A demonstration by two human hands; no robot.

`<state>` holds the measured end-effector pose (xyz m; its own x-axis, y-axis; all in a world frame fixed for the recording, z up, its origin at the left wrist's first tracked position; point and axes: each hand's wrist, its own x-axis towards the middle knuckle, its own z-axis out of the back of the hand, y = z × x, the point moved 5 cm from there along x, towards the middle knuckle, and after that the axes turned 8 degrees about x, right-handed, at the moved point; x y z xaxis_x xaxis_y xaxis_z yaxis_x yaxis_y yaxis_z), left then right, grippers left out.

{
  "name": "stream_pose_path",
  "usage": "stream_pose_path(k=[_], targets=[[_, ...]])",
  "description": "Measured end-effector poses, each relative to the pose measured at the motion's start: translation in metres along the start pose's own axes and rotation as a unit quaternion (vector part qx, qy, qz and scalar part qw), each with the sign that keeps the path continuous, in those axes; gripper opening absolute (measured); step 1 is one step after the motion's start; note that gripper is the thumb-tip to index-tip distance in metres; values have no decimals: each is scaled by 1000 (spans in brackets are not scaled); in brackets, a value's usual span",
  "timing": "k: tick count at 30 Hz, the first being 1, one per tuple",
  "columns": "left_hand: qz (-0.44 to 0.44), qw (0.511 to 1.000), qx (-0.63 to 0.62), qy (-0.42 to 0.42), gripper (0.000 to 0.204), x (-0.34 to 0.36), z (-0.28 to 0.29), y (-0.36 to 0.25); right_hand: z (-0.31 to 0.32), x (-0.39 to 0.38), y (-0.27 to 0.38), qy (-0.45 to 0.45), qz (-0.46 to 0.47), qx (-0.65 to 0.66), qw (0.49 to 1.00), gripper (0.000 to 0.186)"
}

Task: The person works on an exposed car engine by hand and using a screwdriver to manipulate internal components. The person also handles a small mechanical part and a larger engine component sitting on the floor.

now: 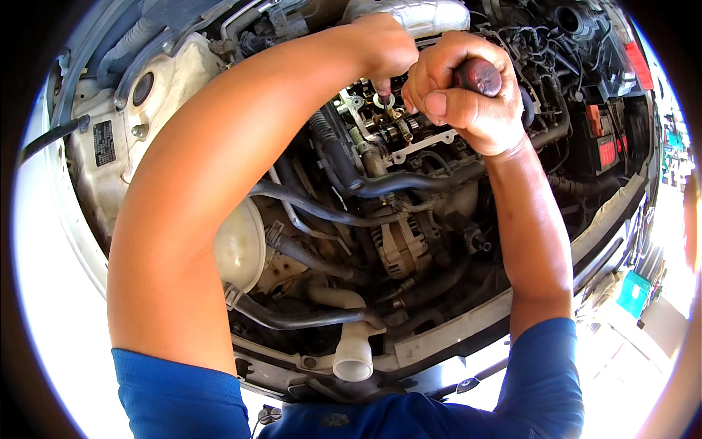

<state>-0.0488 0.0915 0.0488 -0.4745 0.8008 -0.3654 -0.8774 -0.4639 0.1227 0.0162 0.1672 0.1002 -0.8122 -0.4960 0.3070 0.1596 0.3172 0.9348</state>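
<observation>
My right hand [468, 110] is wrapped round a tool's dark red handle [479, 77], its rounded end pointing up at me. The hand hides the rest of that tool, so its kind cannot be told. Beside it, my left hand [387, 47] is bent over the opened top of the engine [398, 135], with a finger reaching down among the metal valve parts. A small dark tip shows under that finger. The other left fingers are curled and mostly hidden; whether they hold anything is unclear. Both hands are close together above the engine.
Black hoses [314, 208] cross the bay in front of the engine. Nearer me sit the alternator [401, 247], a whitish plastic reservoir [240, 245] and a pale duct mouth [353, 362]. A battery with red parts [603, 135] stands right, and a metal heat shield [420, 16] lies behind.
</observation>
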Motion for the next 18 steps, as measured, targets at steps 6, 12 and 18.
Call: stream_pose_path(k=[6,12,18], targets=[[-6,999,26,26,42,5,-4,3,-6,-3,1,2,6,16,1000,19],[40,999,-24,23,43,4,-17,13,-4,-3,-2,-5,-14,103,995,15],[-17,998,-47,33,40,36,-36,14,-4,-3,-1,7,6,32,999,20]])
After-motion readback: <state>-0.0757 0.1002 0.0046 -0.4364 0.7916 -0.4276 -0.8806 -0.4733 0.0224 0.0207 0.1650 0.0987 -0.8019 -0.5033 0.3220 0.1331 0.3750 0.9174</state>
